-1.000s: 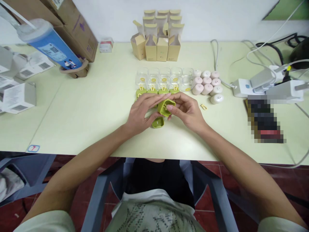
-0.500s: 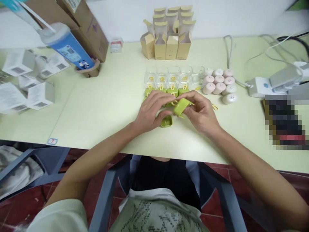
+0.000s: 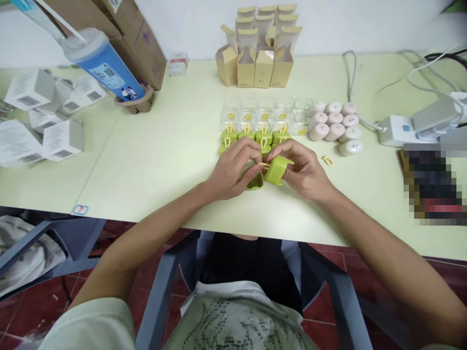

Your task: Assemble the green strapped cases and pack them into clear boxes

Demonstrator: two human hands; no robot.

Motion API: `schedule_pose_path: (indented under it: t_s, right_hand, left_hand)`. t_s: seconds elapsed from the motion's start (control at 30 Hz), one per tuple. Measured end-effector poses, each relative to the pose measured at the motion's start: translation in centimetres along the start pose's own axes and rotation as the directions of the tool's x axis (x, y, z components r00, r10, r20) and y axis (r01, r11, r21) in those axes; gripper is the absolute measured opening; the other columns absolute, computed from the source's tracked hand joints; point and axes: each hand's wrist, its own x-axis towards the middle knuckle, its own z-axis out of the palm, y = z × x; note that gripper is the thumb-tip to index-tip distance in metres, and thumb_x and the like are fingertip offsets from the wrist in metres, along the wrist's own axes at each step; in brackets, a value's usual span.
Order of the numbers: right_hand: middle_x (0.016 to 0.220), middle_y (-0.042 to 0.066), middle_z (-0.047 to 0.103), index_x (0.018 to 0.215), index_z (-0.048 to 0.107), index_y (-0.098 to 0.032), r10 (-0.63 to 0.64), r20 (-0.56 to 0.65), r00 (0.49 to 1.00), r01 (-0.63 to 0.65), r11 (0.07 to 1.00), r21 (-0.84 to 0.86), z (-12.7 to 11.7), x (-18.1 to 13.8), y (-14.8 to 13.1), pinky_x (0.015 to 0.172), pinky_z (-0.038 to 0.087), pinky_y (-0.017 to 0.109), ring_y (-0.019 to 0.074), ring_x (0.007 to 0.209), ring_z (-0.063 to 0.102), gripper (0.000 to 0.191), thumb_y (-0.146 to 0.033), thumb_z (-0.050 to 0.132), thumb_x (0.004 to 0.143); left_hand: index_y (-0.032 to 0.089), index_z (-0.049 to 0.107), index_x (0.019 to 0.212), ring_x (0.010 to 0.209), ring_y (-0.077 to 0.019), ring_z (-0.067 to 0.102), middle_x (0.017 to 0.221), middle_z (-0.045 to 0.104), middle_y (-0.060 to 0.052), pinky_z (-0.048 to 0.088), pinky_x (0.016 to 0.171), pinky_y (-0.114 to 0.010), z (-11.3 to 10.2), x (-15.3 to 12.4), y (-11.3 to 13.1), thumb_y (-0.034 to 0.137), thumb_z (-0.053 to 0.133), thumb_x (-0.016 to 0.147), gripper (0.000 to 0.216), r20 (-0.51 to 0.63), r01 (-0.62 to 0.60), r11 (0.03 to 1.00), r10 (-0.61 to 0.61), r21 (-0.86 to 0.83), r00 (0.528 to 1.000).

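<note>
In my right hand [image 3: 304, 170] is a green plastic cap [image 3: 276, 170], tipped on its side with its open end to the right. My left hand [image 3: 233, 170] pinches the pale yellow loop [image 3: 263, 166] that sticks out of the cap's top. Below my left fingers, another green cap [image 3: 255, 183] lies on the table with its hollow side showing, partly covered. Just beyond my hands stand rows of green caps [image 3: 229, 135] with yellow loops upright. A loose yellow loop [image 3: 327, 160] lies to the right of my right hand.
Clear plastic cups [image 3: 249, 106] stand behind the green caps, beside several pale pink and white cylinders [image 3: 335, 131]. Open cardboard boxes [image 3: 247, 68] line the wall. A power strip [image 3: 397, 130] sits right, white boxes [image 3: 63, 139] and a blue cup [image 3: 109, 73] left.
My left fingers have closed on the yellow loop of the held cap. The cap has turned and come slightly lower and to the right.
</note>
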Motion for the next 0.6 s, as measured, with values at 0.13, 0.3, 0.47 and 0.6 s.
schedule_pose_path:
  t_s: [0.13, 0.3, 0.47, 0.6]
  right_hand:
    - [0.096, 0.003, 0.072, 0.114, 0.069, -0.029, -0.023, -0.006, 1.000, 0.023, 0.999, -0.034, 0.0, -0.1, -0.4, 0.065, 0.061, 0.032, 0.0193, 0.077, 0.072, 0.043, -0.064, 0.085, 0.095]
    - [0.097, 0.003, 0.072, 0.114, 0.068, -0.029, 0.007, 0.042, 0.999, -0.008, 0.999, 0.033, 0.1, -0.1, -0.8, 0.066, 0.063, 0.032, 0.0187, 0.078, 0.073, 0.041, -0.062, 0.084, 0.096]
    - [0.099, 0.003, 0.071, 0.111, 0.067, -0.028, 0.033, 0.057, 0.998, -0.036, 0.998, 0.054, 0.2, -0.1, -1.1, 0.064, 0.064, 0.032, 0.0178, 0.076, 0.072, 0.043, -0.063, 0.085, 0.095]
    - [0.100, 0.004, 0.073, 0.109, 0.069, -0.027, 0.011, 0.040, 0.999, -0.012, 1.000, 0.023, 0.4, 0.0, -1.1, 0.063, 0.064, 0.030, 0.0172, 0.077, 0.072, 0.042, -0.063, 0.085, 0.096]
  left_hand:
    - [0.028, 0.057, 0.112, 0.107, -0.0247, 0.070, 0.112, 0.068, -0.007, 0.059, 0.099, -0.049, -0.4, 0.1, 0.1, 0.052, 0.043, 0.119, 0.028, 0.006, 0.067, 0.996, -0.067, -0.060, 0.998]
    - [0.029, 0.058, 0.111, 0.105, -0.0252, 0.068, 0.110, 0.065, -0.006, 0.059, 0.097, -0.050, -0.8, 0.2, -0.1, 0.051, 0.045, 0.118, 0.027, -0.008, 0.045, 0.997, -0.045, -0.057, 0.999]
    - [0.028, 0.058, 0.111, 0.106, -0.0265, 0.069, 0.111, 0.066, -0.008, 0.060, 0.097, -0.052, -0.8, 0.1, -0.1, 0.057, 0.043, 0.117, 0.033, 0.007, 0.052, 0.998, -0.052, -0.026, 0.999]
    - [0.028, 0.059, 0.110, 0.104, -0.0261, 0.071, 0.110, 0.068, -0.008, 0.061, 0.093, -0.050, -0.6, 0.0, -0.2, 0.057, 0.045, 0.117, 0.033, -0.009, 0.040, 0.999, -0.040, -0.006, 0.999]
